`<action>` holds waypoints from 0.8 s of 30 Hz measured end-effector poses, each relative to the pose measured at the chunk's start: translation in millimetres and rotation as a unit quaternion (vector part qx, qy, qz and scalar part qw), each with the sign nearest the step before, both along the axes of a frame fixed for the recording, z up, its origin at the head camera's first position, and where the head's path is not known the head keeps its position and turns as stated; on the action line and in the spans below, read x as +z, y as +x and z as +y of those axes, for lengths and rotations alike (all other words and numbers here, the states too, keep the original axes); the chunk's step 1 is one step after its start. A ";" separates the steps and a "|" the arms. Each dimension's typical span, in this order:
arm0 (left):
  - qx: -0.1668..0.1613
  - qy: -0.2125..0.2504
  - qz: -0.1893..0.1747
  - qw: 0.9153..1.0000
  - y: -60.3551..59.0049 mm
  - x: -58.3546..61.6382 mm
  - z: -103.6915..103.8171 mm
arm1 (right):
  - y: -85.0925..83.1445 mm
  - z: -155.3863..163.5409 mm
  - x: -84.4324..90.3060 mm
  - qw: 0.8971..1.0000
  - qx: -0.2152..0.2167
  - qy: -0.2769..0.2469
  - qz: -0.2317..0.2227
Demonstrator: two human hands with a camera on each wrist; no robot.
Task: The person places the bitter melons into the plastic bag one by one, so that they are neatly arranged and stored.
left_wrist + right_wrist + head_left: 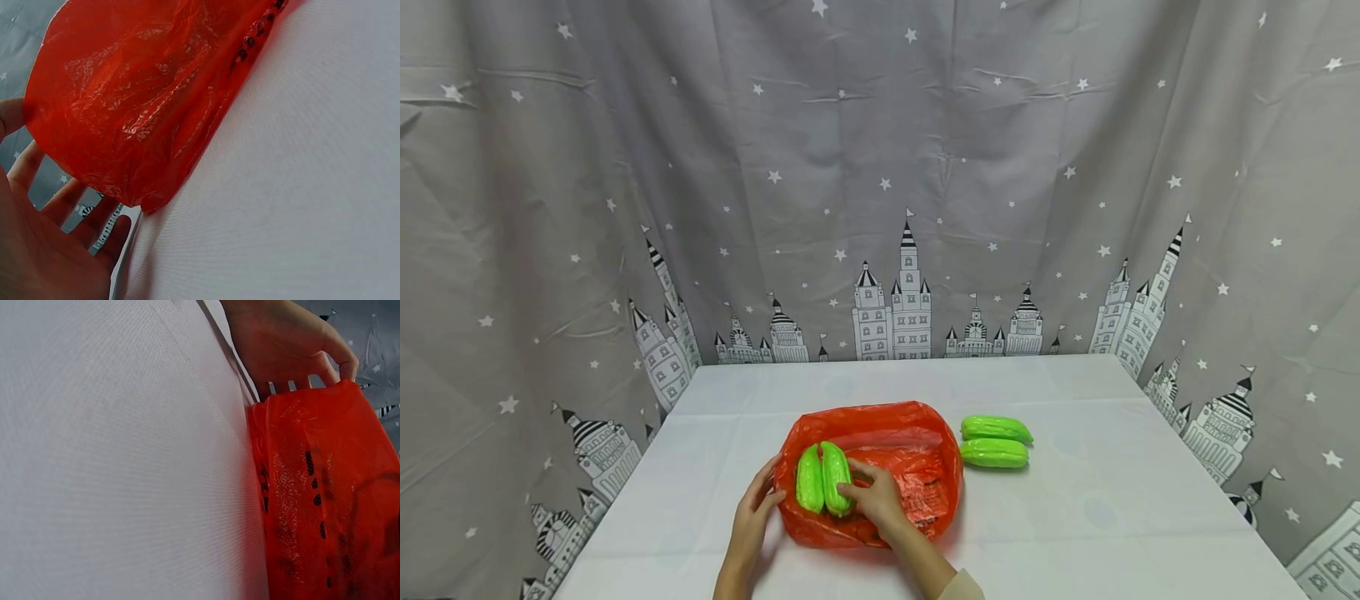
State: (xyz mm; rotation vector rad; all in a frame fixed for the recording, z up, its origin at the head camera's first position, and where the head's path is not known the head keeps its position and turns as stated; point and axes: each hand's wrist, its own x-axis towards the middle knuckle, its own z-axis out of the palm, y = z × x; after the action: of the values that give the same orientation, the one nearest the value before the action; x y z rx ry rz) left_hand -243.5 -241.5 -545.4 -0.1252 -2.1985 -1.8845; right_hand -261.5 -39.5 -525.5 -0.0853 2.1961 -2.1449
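Observation:
A red plastic bag (921, 475) lies with its mouth wide open on the white table. Two bright green, ridged bitter melons lie side by side in its left part: a left one (809, 479) and a right one (836, 477). Reaching over the near rim, my right hand (880, 500) holds the right melon, thumb on its top and fingers along its right side. In the right wrist view the bag's wall hides those fingertips. My left hand (50, 250) is at the bag's left outer side, fingers spread and fairly straight, touching the rim.
Right of the bag, two more green bitter melons lie on the white table (1105, 475), a far one (996, 428) and a near one (995, 453). A grey curtain (1000, 167) printed with stars and castles hangs behind the table and along both sides.

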 end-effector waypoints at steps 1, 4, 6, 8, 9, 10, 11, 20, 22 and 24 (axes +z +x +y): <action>0.000 0.000 0.000 1.000 -0.1 0.0 -0.1 | 0.1 0.2 0.0 1.000 0.001 0.003 0.001; 0.001 -0.001 -0.001 1.000 -0.5 -0.1 -0.3 | 0.1 0.6 -0.5 1.000 0.007 0.006 -0.004; 0.001 -0.002 -0.004 1.000 -1.0 0.1 -0.4 | 0.0 0.9 -0.7 1.000 0.011 0.012 -0.001; 0.003 -0.003 -0.007 1.000 -1.3 0.5 -0.4 | -0.3 1.0 -0.8 1.000 0.012 0.020 -0.001; 0.004 -0.003 -0.009 1.000 -1.5 0.7 -0.4 | -0.4 1.1 -0.7 1.000 0.012 0.026 0.000; 0.003 -0.004 -0.011 1.000 -1.6 0.9 -0.4 | -0.6 1.2 -0.4 0.999 0.010 0.032 0.000; 0.004 -0.005 -0.013 1.000 -1.8 1.0 -0.4 | -1.0 1.2 -0.6 0.999 0.008 0.040 0.001; 0.004 -0.004 -0.016 1.000 -1.4 -0.1 -0.6 | -3.4 0.6 -3.1 0.999 0.004 0.053 -0.007; 0.004 -0.001 -0.017 1.000 -1.3 -0.4 -0.5 | -3.4 0.7 -3.9 0.999 0.006 0.050 -0.008; 0.003 0.000 -0.017 1.000 -1.0 -0.5 -0.4 | -3.4 0.9 -4.6 0.999 0.008 0.048 -0.007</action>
State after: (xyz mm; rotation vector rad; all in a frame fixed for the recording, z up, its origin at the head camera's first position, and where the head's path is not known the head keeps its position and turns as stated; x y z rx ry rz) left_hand -244.5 -241.9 -545.9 -0.0860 -2.2196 -1.8961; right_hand -265.0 -38.6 -530.0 -0.0811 2.2788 -2.0206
